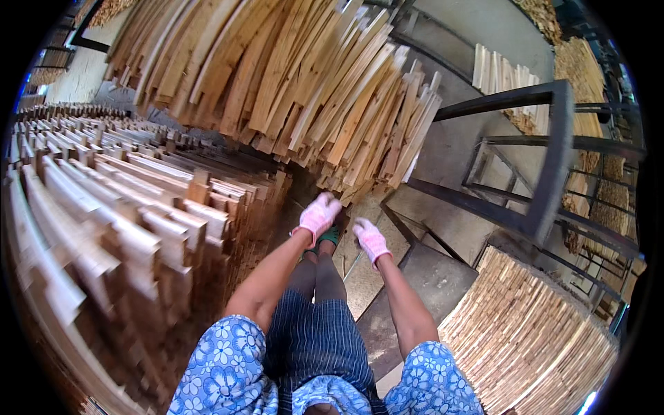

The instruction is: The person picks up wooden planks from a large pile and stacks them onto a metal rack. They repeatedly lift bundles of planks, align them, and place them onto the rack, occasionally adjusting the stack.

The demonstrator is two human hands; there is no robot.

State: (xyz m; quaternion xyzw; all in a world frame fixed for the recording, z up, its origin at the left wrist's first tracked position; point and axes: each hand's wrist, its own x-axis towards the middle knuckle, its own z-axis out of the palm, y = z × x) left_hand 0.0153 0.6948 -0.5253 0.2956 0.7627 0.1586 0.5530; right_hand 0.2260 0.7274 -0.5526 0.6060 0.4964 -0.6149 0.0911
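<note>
My left hand [320,213], in a pink and white glove, is just below the near ends of a big pile of wooden slats [277,90]. Its fingers are loosely bent, a little apart, and I see nothing in them; whether the fingertips touch the slat ends I cannot tell. To its right, my right hand [371,238] wears a matching glove and hangs in the air above the floor. Its fingers are half bent with nothing between them. The pale slats in the pile lie side by side, their ends uneven.
Long stacked boards [117,207] fill the left side, close to my left arm. A dark metal frame [546,166] stands at right. Below it are a dark flat bench [422,283] and a tight stack of thin slats [532,332]. More slats [508,79] lie farther off.
</note>
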